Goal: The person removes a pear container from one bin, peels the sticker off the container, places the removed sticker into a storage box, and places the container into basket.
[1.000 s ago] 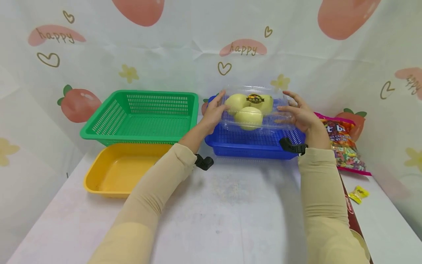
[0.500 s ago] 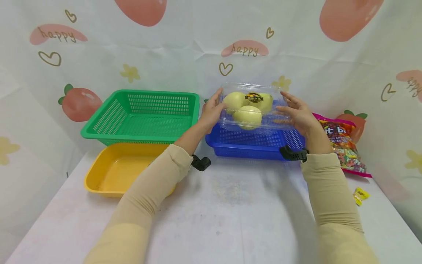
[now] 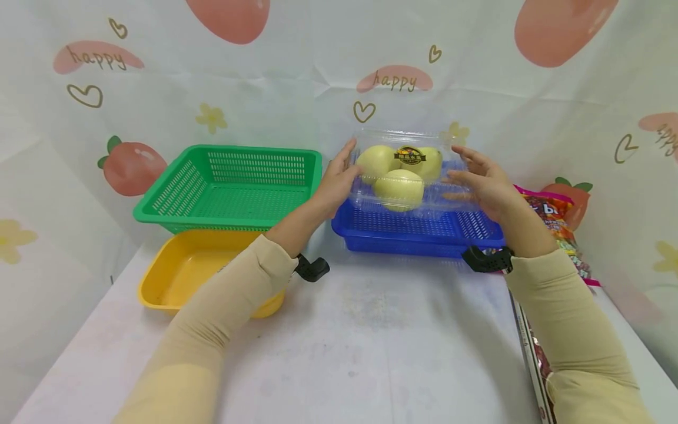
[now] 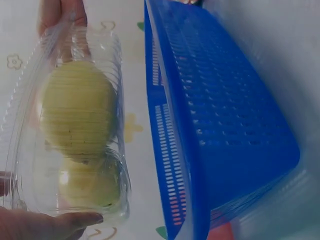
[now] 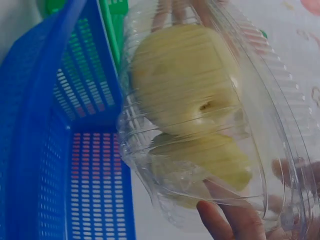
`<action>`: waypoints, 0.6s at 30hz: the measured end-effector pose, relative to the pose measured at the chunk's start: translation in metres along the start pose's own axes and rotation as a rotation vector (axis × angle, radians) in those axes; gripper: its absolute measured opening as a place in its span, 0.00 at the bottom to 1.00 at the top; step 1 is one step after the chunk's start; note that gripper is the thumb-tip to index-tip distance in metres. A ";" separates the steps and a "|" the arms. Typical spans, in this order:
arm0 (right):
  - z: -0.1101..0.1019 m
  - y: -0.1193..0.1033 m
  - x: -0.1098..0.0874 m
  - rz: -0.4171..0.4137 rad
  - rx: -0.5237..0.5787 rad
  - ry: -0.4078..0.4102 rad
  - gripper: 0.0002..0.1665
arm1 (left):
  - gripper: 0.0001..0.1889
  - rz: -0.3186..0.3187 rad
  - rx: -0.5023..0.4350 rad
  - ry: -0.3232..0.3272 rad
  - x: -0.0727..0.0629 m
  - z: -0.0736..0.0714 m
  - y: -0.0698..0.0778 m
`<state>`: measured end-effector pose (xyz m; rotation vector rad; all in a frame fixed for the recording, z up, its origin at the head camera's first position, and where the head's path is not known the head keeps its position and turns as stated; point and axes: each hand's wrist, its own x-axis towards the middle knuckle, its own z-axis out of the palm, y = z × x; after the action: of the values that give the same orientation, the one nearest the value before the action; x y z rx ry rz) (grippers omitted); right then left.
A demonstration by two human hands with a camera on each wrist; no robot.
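A clear plastic fruit clamshell (image 3: 435, 189) with ridged sides is held up above the blue basket (image 3: 402, 242). Three pale yellow-green round fruits (image 3: 399, 189) sit inside it, and a black and gold label (image 3: 410, 155) is on its lid. My left hand (image 3: 337, 178) grips the clamshell's left end, with the thumb (image 4: 65, 225) along its side in the left wrist view. Its right end is gripped by my right hand (image 3: 487, 184), fingers spread. In the right wrist view these fingers (image 5: 240, 215) show against the clear plastic.
A green basket (image 3: 228, 224) stands at the back left, with a yellow tray (image 3: 169, 307) in front of it. Partly behind my right sleeve are a candy bag (image 3: 553, 209) and a long flat box (image 3: 532, 359). A patterned cloth hangs behind.
My right elbow has swung out to the right, covering the small yellow candy and more of the bag. Both hands keep holding the clamshell, which has risen slightly.
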<state>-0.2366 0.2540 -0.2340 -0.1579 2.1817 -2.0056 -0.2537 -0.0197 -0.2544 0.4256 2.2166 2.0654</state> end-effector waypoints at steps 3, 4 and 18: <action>0.003 -0.003 -0.006 0.007 -0.019 0.005 0.41 | 0.33 -0.006 -0.004 0.011 -0.006 0.001 0.005; 0.004 -0.004 -0.007 0.007 -0.026 0.005 0.41 | 0.33 -0.005 -0.006 0.016 -0.009 0.001 0.006; 0.013 -0.016 -0.028 0.038 -0.122 -0.018 0.39 | 0.33 -0.008 -0.018 0.032 -0.042 0.002 0.024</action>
<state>-0.2073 0.2449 -0.2178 -0.1480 2.2783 -1.8451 -0.2093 -0.0273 -0.2363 0.3848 2.2121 2.1005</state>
